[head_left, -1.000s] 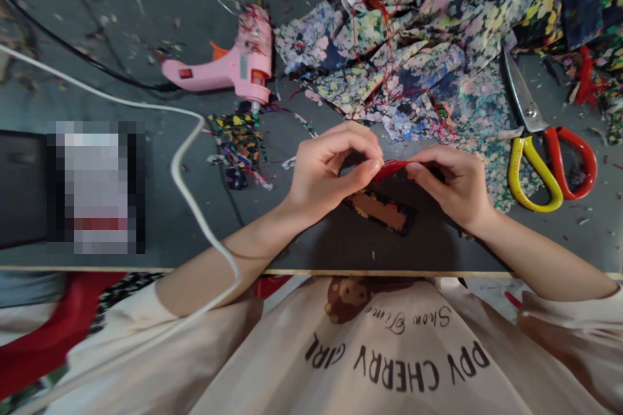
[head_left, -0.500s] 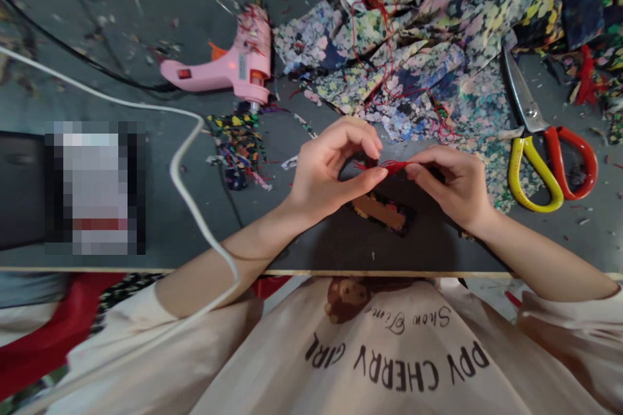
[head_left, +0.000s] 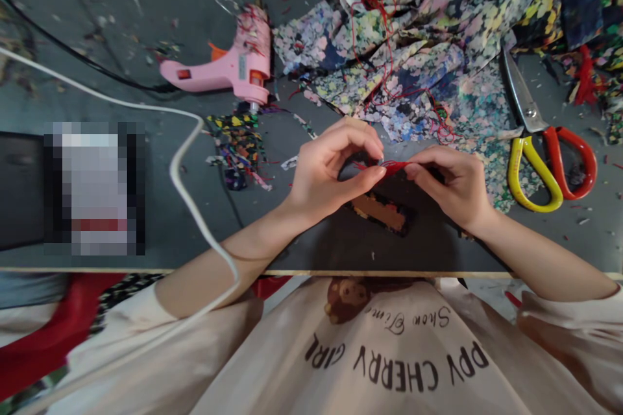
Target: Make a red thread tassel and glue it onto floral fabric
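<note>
A small bundle of red thread (head_left: pixel 396 168) stretches between my two hands above the table. My left hand (head_left: pixel 335 165) pinches its left end between thumb and fingertips, and a few loose strands stick out inside the curl of the fingers. At the other end my right hand (head_left: pixel 450 181) grips the bundle with thumb and forefinger. Below them on the table lies a flat strip (head_left: pixel 382 211) with a brown face and a dark patterned edge, partly hidden by my left thumb.
A pink glue gun (head_left: pixel 219 72) lies at the upper left, near fabric scraps (head_left: pixel 238 149). Floral cloth (head_left: pixel 389 78) with red threads is heaped at the back. Scissors (head_left: pixel 535 142) with yellow and red handles lie right. A white cable (head_left: pixel 182 162) crosses my left arm.
Both hands stay in almost the same place. The red thread bundle between the fingertips looks slightly fuller and more spread than before.
</note>
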`<control>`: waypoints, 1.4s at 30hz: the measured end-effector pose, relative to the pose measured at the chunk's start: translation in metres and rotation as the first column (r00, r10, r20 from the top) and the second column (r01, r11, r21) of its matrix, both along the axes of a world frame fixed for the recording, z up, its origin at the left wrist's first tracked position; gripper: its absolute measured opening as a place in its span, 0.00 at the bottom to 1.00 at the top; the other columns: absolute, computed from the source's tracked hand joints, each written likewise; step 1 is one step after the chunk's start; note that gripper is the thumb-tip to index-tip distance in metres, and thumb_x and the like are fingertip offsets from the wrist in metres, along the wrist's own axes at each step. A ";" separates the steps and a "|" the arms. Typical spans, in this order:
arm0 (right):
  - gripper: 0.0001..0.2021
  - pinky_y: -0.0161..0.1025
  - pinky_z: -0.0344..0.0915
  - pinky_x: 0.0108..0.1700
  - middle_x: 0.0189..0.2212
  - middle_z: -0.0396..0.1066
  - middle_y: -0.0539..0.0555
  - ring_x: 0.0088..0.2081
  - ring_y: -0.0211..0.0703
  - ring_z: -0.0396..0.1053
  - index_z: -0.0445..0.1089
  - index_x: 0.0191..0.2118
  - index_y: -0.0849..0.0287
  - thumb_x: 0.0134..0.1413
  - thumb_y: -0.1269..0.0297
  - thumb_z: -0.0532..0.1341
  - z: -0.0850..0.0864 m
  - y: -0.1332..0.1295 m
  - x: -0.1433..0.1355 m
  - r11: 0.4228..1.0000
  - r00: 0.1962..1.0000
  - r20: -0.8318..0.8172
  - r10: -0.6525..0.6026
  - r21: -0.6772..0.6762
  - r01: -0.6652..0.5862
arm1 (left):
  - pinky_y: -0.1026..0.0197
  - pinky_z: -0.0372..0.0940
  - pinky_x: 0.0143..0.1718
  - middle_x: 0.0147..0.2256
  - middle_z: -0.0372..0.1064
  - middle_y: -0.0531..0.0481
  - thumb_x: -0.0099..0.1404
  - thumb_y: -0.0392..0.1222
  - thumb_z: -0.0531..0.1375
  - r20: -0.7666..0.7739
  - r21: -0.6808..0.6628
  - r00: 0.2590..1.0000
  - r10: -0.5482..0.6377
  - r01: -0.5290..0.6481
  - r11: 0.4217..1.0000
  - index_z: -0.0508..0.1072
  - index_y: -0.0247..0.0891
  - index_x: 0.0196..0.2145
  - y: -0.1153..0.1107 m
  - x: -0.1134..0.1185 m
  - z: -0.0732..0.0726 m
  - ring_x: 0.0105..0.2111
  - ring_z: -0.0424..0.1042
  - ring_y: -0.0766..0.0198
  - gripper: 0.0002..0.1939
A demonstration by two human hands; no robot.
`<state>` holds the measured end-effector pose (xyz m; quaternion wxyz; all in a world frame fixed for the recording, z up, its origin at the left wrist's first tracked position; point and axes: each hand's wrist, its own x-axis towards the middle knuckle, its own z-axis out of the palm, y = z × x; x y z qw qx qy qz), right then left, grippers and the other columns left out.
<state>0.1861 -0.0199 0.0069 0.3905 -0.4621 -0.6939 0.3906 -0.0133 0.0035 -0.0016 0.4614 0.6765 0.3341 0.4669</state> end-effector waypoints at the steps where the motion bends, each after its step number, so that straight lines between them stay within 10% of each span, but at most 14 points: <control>1: 0.07 0.34 0.62 0.30 0.25 0.75 0.50 0.27 0.35 0.68 0.75 0.31 0.60 0.58 0.68 0.61 0.000 0.000 0.000 1.000 1.000 0.004 0.000 -0.004 0.000 | 0.59 0.70 0.37 0.33 0.69 0.49 0.60 0.45 0.67 -0.002 -0.011 1.000 0.007 -0.007 1.000 0.72 0.40 0.32 0.000 0.000 0.000 0.36 0.71 0.64 0.08; 42: 0.07 0.34 0.61 0.30 0.25 0.74 0.50 0.27 0.35 0.67 0.75 0.31 0.60 0.59 0.66 0.60 -0.002 -0.001 0.001 1.000 1.000 0.011 0.011 -0.018 -0.011 | 0.60 0.69 0.37 0.30 0.72 0.50 0.60 0.48 0.67 -0.027 -0.033 0.998 0.050 -0.051 0.998 0.74 0.39 0.28 -0.001 0.001 0.002 0.34 0.72 0.65 0.11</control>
